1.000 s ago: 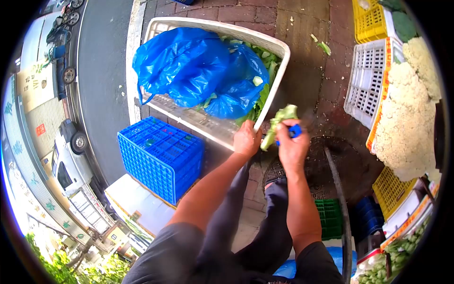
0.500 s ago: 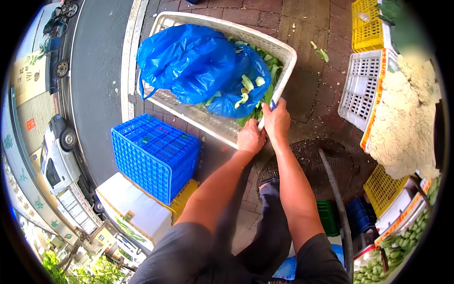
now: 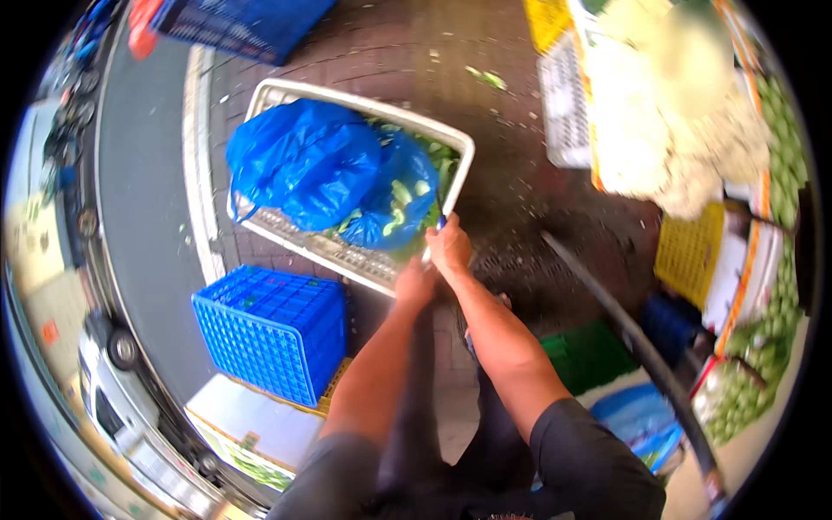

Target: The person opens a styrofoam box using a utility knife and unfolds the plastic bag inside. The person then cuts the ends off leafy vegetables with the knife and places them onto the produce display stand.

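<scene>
A white crate [image 3: 340, 267] holds a large blue plastic bag [image 3: 303, 160], with green leaves [image 3: 440, 160] along its right side and pale leaf pieces [image 3: 399, 204] on the bag. Closed on the crate's near right corner is my left hand [image 3: 416, 282], slightly blurred. Just right of it, my right hand [image 3: 449, 244] is wrapped round a small blue-handled tool [image 3: 442, 222] and rests against the crate's rim. The rest of the tool is hard to make out.
A blue crate [image 3: 269, 329] stands on a white box [image 3: 251, 420] at the left. Cauliflowers [image 3: 676, 130] fill the upper right. A dark pole [image 3: 615, 321] slants across the right, near a green crate [image 3: 589, 355]. Another blue crate [image 3: 243, 26] is at the top.
The leafy piece that was in my right hand is gone from it, and more pale pieces lie on the bag. My right hand has moved to the crate's rim. The view has shifted.
</scene>
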Demonstrator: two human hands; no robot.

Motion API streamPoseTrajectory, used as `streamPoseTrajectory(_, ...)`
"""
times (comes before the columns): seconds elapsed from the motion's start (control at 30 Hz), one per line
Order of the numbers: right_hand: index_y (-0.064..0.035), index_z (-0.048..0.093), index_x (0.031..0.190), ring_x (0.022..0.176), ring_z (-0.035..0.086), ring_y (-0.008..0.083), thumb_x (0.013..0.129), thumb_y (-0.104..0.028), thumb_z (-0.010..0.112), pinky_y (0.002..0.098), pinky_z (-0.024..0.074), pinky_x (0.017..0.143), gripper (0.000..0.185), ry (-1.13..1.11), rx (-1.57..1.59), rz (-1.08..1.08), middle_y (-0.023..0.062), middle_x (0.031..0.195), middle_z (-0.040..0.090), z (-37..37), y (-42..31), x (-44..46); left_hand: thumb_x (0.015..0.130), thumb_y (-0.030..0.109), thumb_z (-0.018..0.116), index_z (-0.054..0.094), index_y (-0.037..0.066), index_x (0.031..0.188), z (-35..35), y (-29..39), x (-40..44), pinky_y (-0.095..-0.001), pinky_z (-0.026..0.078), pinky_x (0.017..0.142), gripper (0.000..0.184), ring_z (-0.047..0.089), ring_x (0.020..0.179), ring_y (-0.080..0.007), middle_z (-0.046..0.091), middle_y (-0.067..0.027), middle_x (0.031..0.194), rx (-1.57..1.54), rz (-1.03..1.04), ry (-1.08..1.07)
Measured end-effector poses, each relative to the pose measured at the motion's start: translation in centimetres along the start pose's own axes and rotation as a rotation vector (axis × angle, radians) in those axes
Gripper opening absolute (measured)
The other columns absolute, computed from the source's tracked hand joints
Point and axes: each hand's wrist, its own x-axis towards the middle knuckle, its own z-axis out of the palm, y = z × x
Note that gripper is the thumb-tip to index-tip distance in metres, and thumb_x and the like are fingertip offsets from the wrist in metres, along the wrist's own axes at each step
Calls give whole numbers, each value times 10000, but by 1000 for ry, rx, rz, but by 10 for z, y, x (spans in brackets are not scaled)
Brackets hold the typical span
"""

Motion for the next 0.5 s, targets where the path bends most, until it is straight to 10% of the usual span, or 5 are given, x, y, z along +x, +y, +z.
streamPoseTrajectory(0.13,-67,538,1184,839,663,463,823,-306,635,550,515,750,444,104,16,64,256,899,689,-14,49,-48,913,338,565,360,-23,1417,27,-17,-27,-543,487,865,652,601,1041,-495,629,-328,1084,107,336,-241)
streamPoseTrajectory(0.3,-88,542,1115,795,663,433,836,-256,662,534,521,737,347,277,105,173,208,846,683,-11,106,-125,922,312,600,527,4,1328,17,-39,-91,-475,497,922,515,593,1122,-450,622,-263,1212,184,419,-449)
streamPoseTrajectory(0.33,-93,550,1142,812,666,436,830,-261,658,543,516,737,370,329,125,216,218,865,687,-6,120,-139,914,288,627,612,2,1234,23,-84,-77,-423,503,921,429,625,1102,-398,642,-229,1203,439,1051,-361)
streamPoseTrajectory(0.5,-68,546,1082,813,674,425,834,-256,646,534,521,725,327,304,145,443,227,856,691,-30,168,-161,917,168,586,647,82,1193,-64,-41,-116,-433,505,925,295,605,1141,-364,618,-206,1251,305,688,-476)
